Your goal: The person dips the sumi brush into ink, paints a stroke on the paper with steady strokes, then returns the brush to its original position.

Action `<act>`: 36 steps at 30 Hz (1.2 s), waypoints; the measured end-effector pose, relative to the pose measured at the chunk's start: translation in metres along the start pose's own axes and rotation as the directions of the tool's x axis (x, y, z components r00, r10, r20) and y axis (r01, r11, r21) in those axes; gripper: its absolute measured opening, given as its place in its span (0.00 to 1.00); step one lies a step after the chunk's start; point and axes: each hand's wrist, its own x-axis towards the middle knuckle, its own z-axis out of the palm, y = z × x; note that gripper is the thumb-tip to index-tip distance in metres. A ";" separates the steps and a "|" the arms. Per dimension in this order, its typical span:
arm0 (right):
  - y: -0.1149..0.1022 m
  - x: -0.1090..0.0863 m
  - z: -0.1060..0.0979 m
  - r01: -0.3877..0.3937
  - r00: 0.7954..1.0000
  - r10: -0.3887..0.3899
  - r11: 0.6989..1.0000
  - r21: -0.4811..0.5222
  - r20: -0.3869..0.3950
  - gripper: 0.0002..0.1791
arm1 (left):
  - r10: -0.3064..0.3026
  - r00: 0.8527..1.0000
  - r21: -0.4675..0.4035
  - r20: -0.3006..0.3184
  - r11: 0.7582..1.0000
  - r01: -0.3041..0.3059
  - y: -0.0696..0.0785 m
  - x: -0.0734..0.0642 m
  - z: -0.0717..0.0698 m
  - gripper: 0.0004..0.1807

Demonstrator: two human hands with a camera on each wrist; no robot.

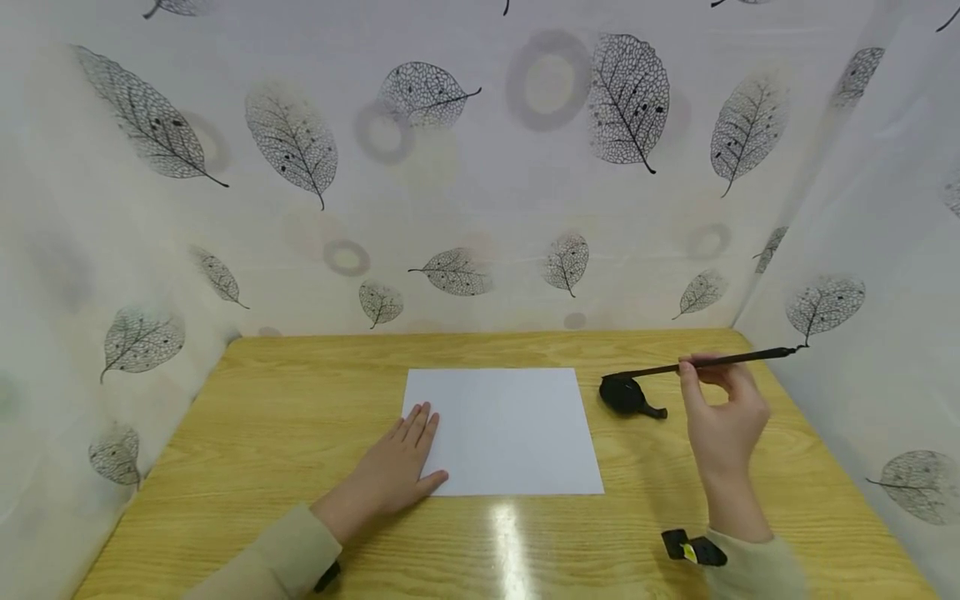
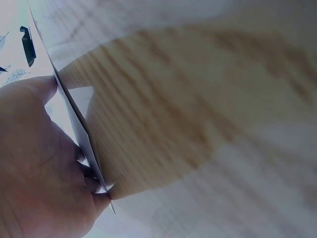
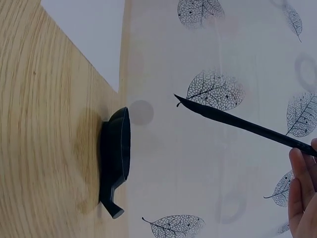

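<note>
My left hand (image 1: 397, 467) rests on the left edge of a white sheet of paper (image 1: 517, 433), fingers straight and thumb spread along the near corner. In the left wrist view the same hand (image 2: 42, 168) lies against the paper's edge. A dark writing brush (image 1: 738, 359) is pinched between the thumb and fingers of my right hand (image 1: 727, 425). The brush (image 3: 237, 121) slants with its dark tip near a small black ink dish (image 1: 622, 395) with a stubby handle. The right wrist view shows the tip apart from the dish (image 3: 113, 148).
Both paper and dish lie on a yellow wood-grain table (image 1: 285, 400), the dish right of the paper. A pale curtain (image 1: 480, 192) printed with leaves encloses the back and both sides of the table. A dark band (image 1: 693, 547) sits at the right wrist.
</note>
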 end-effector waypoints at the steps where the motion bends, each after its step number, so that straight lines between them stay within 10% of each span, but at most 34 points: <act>1: -0.001 0.000 0.002 -0.002 1.000 0.002 1.000 0.006 0.006 0.08 | 0.000 1.000 0.000 0.000 1.000 0.000 0.000 0.000 0.000 0.48; 36: -0.051 -0.029 0.073 -0.010 0.989 -0.014 0.987 0.160 0.150 0.06 | 0.011 1.000 -0.005 0.002 1.000 -0.011 -0.002 0.001 -0.004 0.48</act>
